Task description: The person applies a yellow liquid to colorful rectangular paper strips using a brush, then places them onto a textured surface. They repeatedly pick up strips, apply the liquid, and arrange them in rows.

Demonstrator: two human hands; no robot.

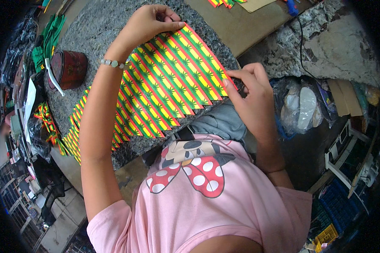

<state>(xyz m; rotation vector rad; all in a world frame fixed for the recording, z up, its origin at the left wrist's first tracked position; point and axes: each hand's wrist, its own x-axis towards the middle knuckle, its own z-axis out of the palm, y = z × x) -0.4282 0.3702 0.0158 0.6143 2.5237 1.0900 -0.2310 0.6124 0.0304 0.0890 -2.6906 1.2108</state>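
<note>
Overlapping red, yellow and green strips printed with dark green leaves (156, 84) lie fanned in a long row on a grey stone slab (101, 29). My left hand (154, 21), with a beaded bracelet on its wrist, pinches the far end of the rightmost strip (203, 50). At the near end of that same strip, my right hand (253, 90) grips the corner between thumb and fingers. The strip lies slanted along the row's right edge, stretched between both hands. Part of the row is hidden behind my left forearm.
A dark red tin (75, 67) stands left on the slab, with a white-handled tool (53, 78) leaning against it. Green strips (50, 38) and a tricolour bundle (50, 124) lie further left. Bagged shoe soles (304, 107) sit at the right.
</note>
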